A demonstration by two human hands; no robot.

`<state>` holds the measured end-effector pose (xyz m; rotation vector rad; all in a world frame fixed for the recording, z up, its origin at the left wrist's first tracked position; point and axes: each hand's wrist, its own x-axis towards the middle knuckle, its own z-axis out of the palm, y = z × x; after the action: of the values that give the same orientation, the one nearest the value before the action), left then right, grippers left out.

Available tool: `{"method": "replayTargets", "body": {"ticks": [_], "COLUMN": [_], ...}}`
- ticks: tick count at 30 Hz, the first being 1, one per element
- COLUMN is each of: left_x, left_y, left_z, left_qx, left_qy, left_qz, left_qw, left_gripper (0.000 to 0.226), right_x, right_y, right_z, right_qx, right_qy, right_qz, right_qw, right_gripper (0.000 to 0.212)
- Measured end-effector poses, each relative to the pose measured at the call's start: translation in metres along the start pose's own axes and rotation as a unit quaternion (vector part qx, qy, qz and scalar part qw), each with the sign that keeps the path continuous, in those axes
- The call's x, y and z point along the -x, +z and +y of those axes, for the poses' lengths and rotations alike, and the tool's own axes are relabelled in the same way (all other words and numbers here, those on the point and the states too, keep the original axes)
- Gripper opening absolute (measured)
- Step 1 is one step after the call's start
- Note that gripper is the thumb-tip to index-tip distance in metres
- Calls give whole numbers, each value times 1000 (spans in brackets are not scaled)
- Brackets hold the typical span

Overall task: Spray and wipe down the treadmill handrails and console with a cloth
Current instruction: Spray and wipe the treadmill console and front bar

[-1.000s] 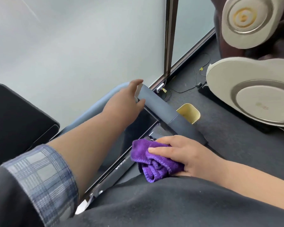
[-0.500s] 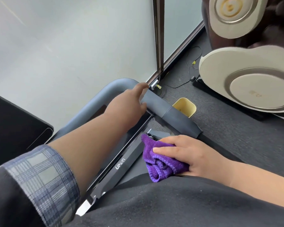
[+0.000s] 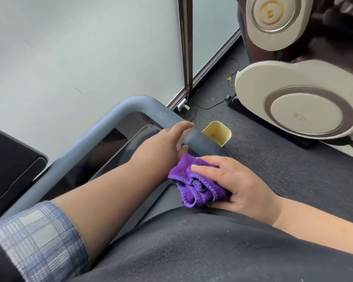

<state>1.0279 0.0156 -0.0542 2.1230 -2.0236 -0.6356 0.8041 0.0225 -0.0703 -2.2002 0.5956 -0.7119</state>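
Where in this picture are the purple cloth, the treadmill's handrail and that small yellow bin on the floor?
purple cloth (image 3: 194, 186): head view, on its bunched folds.
handrail (image 3: 130, 102): head view, on the curved corner of the grey bar.
yellow bin (image 3: 217, 132): head view, on its inner wall.

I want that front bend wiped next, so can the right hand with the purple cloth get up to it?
Probably not directly: the left hand and forearm lie across the handrail between the purple cloth in the right hand and the bend.

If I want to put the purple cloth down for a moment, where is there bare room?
Bare carpet lies right of the handrail, between the yellow bin and the beige machine. It is crowded where the left hand and right hand with the cloth meet.
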Motion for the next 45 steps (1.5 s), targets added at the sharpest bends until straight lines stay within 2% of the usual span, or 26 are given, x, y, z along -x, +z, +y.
{"method": "replayTargets", "body": {"ticks": [3, 4, 5, 7, 8, 9, 15, 21, 25, 29, 34, 38, 42, 45], "left_x": [15, 20, 25, 35, 39, 44, 72, 100, 118, 140, 168, 173, 161, 148], "left_y": [-5, -6, -7, -9, -11, -12, -16, -17, -20, -25, -26, -28, -27, -22], "left_z": [-5, -8, -11, -15, -17, -19, -30, -44, -46, -54, -65, -66, -58, -52], "left_qx": [61, 77, 92, 114, 122, 129, 153, 166, 173, 174, 185, 186, 189, 182], "left_qy": [-47, -65, -83, -111, -120, -125, -138, -185, -209, -222, -262, -272, -264, -262], "left_qz": [47, 60, 68, 77, 79, 80, 77, 91, 98, 113, 127, 144, 155, 161], "left_qw": [996, 993, 990, 984, 982, 980, 975, 964, 957, 953, 939, 933, 933, 934], "left_gripper": [51, 51, 51, 50, 50, 50, 52, 52, 52, 53, 52, 57, 56, 57], "right_x": [-1, -5, -11, -25, -32, -38, -101, -212, -263, -245, -184, -208, -254, -255], "right_y": [-2, -2, -1, 4, 9, 13, 35, 78, 92, 73, 66, 90, 109, 102], "right_z": [-2, -3, -2, 6, 12, 15, 22, 37, 43, 46, 31, 32, 36, 36], "right_qx": [71, 108, 153, 250, 286, 313, 378, 394, 389, 353, 439, 474, 455, 440], "right_qy": [68, 110, 160, 255, 282, 292, 257, 219, 179, 182, 202, 208, 168, 150], "right_qz": [110, 122, 91, -62, -126, -156, -180, -193, -230, -229, -208, -211, -231, -244], "right_qw": [989, 981, 971, 932, 907, 890, 871, 872, 874, 889, 851, 829, 843, 851], "right_gripper": [60, 64, 69, 82, 88, 92, 90, 82, 78, 78, 80, 81, 76, 73]}}
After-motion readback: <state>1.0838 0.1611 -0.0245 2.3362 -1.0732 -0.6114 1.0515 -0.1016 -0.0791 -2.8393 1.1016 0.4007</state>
